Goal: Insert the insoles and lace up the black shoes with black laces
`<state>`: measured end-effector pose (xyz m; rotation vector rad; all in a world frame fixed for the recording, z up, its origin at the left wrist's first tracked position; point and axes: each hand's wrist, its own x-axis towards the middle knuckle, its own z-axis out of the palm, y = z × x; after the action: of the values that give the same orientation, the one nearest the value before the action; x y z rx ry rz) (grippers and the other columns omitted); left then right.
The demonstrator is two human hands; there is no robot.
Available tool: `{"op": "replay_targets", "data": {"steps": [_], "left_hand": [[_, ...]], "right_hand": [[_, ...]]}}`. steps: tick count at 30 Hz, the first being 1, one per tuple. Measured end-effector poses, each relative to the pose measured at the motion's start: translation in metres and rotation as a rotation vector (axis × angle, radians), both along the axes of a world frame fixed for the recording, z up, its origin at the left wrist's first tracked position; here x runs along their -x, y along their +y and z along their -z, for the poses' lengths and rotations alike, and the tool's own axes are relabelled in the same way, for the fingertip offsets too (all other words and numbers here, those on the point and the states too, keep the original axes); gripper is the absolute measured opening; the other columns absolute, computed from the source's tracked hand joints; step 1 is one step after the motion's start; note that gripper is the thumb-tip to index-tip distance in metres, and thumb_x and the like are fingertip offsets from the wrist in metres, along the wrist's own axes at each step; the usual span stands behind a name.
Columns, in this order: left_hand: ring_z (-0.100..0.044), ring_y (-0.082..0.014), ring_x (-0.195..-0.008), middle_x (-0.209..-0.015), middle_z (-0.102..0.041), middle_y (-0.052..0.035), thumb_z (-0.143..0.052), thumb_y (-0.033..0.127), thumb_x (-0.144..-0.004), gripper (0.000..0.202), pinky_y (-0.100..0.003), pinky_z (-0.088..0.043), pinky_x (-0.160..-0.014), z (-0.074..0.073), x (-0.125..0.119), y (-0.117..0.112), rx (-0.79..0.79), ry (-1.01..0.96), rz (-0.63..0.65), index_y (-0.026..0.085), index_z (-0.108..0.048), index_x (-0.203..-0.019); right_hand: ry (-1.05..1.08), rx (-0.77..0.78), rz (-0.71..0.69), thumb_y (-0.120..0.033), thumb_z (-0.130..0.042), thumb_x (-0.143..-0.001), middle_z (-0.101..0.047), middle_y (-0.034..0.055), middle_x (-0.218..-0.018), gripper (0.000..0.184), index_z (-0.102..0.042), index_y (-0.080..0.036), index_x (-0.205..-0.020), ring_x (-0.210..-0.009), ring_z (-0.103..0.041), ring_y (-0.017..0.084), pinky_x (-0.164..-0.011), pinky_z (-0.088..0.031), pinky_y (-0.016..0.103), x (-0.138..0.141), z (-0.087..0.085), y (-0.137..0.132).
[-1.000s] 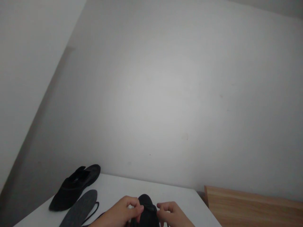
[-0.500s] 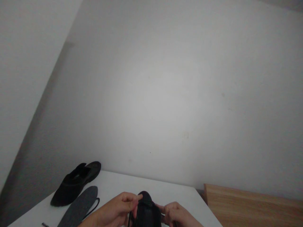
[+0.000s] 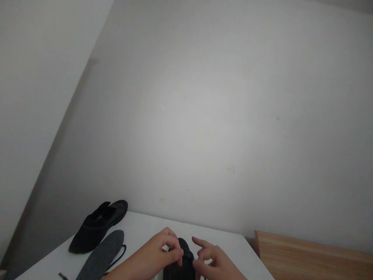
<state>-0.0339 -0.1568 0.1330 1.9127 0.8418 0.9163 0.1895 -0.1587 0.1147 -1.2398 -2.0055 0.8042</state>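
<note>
Walls (image 3: pixel 43 58) of pale grey meet at the left along a slanting, shadowed corner. Low on that side, a black shoe (image 3: pixel 87 235) lies on the white tabletop (image 3: pixel 145 221) near the wall, with a dark rounded end (image 3: pixel 120 209) behind it; I cannot tell whether that belongs to the same shoe. Just beside it, nearer the person, is a flat grey insole (image 3: pixel 101 254), cut off by the lower edge of the view. A thin black cord (image 3: pixel 124 251) curves along the insole's right side towards the left forearm.

Next comes the left hand (image 3: pixel 166 251), knuckles up, its thumb and forefinger brought together over the left side of a second dark shoe (image 3: pixel 184 268). I cannot tell whether those fingers pinch anything. This shoe lies low in the middle, between the two hands, its rounded far end showing just past the left fingertips. At its right side is the right hand (image 3: pixel 214 261), forefinger stretched out and the other fingers curled; whether they grip anything, I cannot tell. Farther right, beyond the tabletop's edge, stands a wood-grained board (image 3: pixel 313 254).
</note>
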Motion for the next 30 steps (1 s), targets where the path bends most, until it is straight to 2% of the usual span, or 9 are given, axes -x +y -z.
{"op": "replay_targets", "data": {"steps": [2,5,7,10,17,23,26,28,30], "left_hand": [[-0.052,-0.0172,-0.074,-0.072,-0.060,-0.0018,-0.057,0.043,-0.077,0.033,-0.026,-0.038,-0.069,-0.006,-0.004,-0.003,-0.031,0.023,0.000,0.015,-0.071,-0.066],[-0.050,-0.0163,-0.064,-0.059,-0.057,0.0001,-0.054,0.051,-0.078,0.042,-0.027,-0.038,-0.065,-0.007,-0.010,-0.004,0.011,-0.059,0.084,0.014,-0.065,-0.061],[-0.050,-0.0157,-0.063,-0.060,-0.056,-0.0001,-0.053,0.058,-0.077,0.047,-0.027,-0.038,-0.065,-0.007,-0.013,-0.004,0.031,-0.134,0.148,0.015,-0.060,-0.058],[-0.047,-0.0135,-0.059,-0.060,-0.053,0.0006,-0.052,0.064,-0.075,0.051,-0.025,-0.037,-0.060,-0.006,-0.015,-0.003,0.102,-0.164,0.215,0.016,-0.056,-0.058],[-0.047,-0.0138,-0.063,-0.066,-0.059,-0.0022,-0.048,0.060,-0.081,0.052,-0.025,-0.036,-0.064,-0.011,-0.013,0.007,0.112,-0.276,0.286,0.014,-0.066,-0.067],[-0.055,-0.0174,-0.078,-0.075,-0.067,-0.0029,-0.068,0.041,-0.075,0.028,-0.027,-0.039,-0.076,-0.010,-0.001,0.024,0.002,-0.359,0.049,0.015,-0.072,-0.082],[-0.056,-0.0188,-0.086,-0.082,-0.069,-0.0045,-0.072,0.036,-0.072,0.023,-0.029,-0.039,-0.085,-0.005,0.007,0.036,0.016,-0.613,-0.067,0.015,-0.073,-0.084],[-0.057,-0.0179,-0.085,-0.080,-0.068,-0.0043,-0.073,0.034,-0.072,0.023,-0.030,-0.041,-0.087,-0.003,0.012,0.042,0.062,-0.824,-0.081,0.015,-0.072,-0.085],[-0.058,-0.0156,-0.078,-0.074,-0.065,-0.0023,-0.074,0.032,-0.071,0.026,-0.030,-0.045,-0.081,-0.002,0.018,0.045,0.120,-0.965,-0.063,0.015,-0.071,-0.091]], "right_hand": [[-0.040,-0.087,-0.037,-0.044,-0.062,-0.077,-0.054,0.0101,-0.133,0.027,-0.072,-0.019,-0.069,-0.132,-0.035,0.029,-0.105,-0.026,0.042,0.011,-0.010,-0.008],[0.010,-0.170,-0.205,-0.036,-0.061,-0.080,-0.063,0.0066,-0.120,0.023,-0.072,-0.021,-0.067,-0.117,-0.051,0.024,-0.101,-0.031,0.037,0.026,-0.024,-0.016],[0.080,-0.208,-0.255,-0.036,-0.061,-0.081,-0.066,0.0059,-0.108,0.023,-0.072,-0.021,-0.069,-0.102,-0.058,0.021,-0.092,-0.039,0.033,0.031,-0.029,-0.017],[0.146,-0.231,-0.226,-0.040,-0.061,-0.081,-0.065,0.0059,-0.098,0.025,-0.073,-0.020,-0.071,-0.091,-0.060,0.019,-0.082,-0.043,0.031,0.031,-0.030,-0.014],[0.408,-0.209,-0.307,-0.040,-0.060,-0.083,-0.063,0.0054,-0.084,0.025,-0.072,-0.020,-0.075,-0.087,-0.057,0.020,-0.084,-0.041,0.035,0.024,-0.022,-0.006],[1.058,-0.042,-0.159,-0.043,-0.066,-0.077,-0.063,0.0047,-0.089,0.024,-0.071,-0.019,-0.083,-0.091,-0.056,0.020,-0.093,-0.039,0.038,0.013,-0.014,0.008],[1.215,-0.023,-0.073,-0.042,-0.070,-0.074,-0.059,0.0026,-0.086,0.024,-0.070,-0.019,-0.083,-0.074,-0.054,0.014,-0.076,-0.046,0.031,0.004,-0.012,0.014],[1.264,-0.044,-0.007,-0.039,-0.072,-0.073,-0.055,-0.0001,-0.079,0.025,-0.068,-0.020,-0.089,-0.062,-0.047,0.009,-0.061,-0.044,0.024,-0.001,-0.010,0.016],[1.296,-0.083,0.040,-0.038,-0.073,-0.073,-0.049,-0.0037,-0.070,0.030,-0.065,-0.023,-0.098,-0.053,-0.038,0.006,-0.051,-0.038,0.019,-0.005,-0.008,0.018]]}}
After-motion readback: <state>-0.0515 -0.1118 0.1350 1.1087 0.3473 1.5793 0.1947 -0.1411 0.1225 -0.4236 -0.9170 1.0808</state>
